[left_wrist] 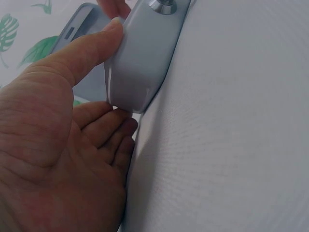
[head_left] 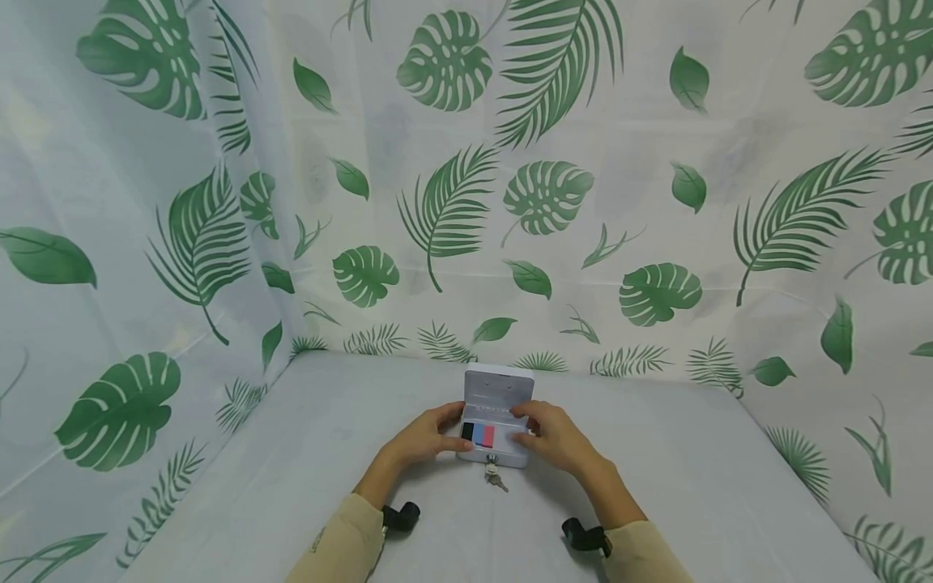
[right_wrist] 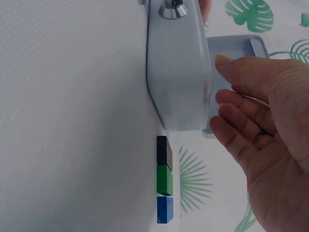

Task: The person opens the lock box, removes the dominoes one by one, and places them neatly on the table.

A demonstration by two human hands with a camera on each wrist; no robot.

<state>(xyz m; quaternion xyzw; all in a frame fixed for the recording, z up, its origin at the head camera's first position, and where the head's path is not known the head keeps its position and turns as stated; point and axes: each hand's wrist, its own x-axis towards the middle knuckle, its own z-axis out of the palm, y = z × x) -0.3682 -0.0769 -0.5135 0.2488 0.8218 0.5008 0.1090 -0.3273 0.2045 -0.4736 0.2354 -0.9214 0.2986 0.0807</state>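
Clasping the left end of the pale cash box [right_wrist: 178, 77] with my left hand [head_left: 425, 435], I have my thumb on its front rim and my fingers round its side. My right hand [head_left: 552, 437] holds nothing; its thumb and fingers are apart by the other end, and I can't tell if a fingertip touches the box. The box sits on the tabletop [head_left: 437, 538] between my hands with its lid [head_left: 503, 390] up. If I bump that lid, it could drop and pinch my fingers. Inside, at the left, a black block [head_left: 468, 431], a light blue block [head_left: 478, 434] and a pink block [head_left: 488, 437] lie side by side. If I tip or jerk the box, they could slide and get mixed up. The keys [head_left: 496, 479] trail from the lock [right_wrist: 173, 10] in front, and a finger could snag on them and tug the box. Past the right end, a second black block [right_wrist: 164, 152], a green block [right_wrist: 164, 180] and a deep blue block [right_wrist: 164, 209] make a row. A careless swing of my right hand could knock them crooked.
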